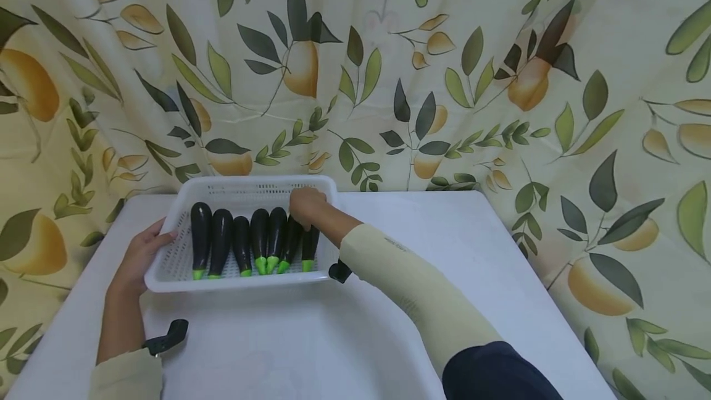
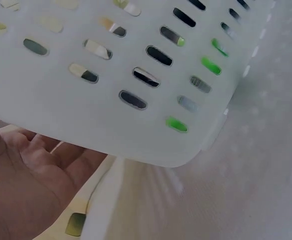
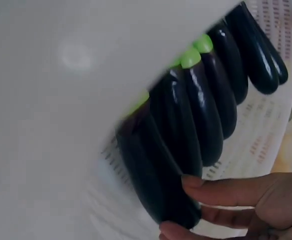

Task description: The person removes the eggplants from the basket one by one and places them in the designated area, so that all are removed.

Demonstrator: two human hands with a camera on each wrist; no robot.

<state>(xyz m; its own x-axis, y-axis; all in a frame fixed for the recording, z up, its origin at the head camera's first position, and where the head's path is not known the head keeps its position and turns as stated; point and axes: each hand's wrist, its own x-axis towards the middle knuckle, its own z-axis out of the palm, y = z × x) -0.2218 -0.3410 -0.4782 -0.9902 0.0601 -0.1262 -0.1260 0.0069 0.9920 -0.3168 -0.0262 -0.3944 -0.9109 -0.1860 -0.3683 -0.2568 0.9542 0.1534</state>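
Note:
A white perforated plastic basket (image 1: 222, 284) holds a row of several dark purple, glossy eggplants (image 1: 222, 236), their bright green ends toward me. My left hand (image 1: 136, 258) grips the basket's left rim, thumb on top; in the left wrist view that hand (image 2: 31, 185) has its fingers partly hidden behind the basket wall (image 2: 76, 112). At the basket's right end, my right hand (image 1: 308, 205) reaches in from above. The right wrist view has this hand (image 3: 250, 205) pinching the rounded end of the endmost eggplant (image 3: 153, 172) between thumb and fingers.
The basket stands toward the back left of a white table (image 1: 266, 344). A curtain (image 1: 355, 79) printed with fruit and leaves hangs right behind the table's far edge. Black wrist mounts (image 1: 169, 337) show by both forearms.

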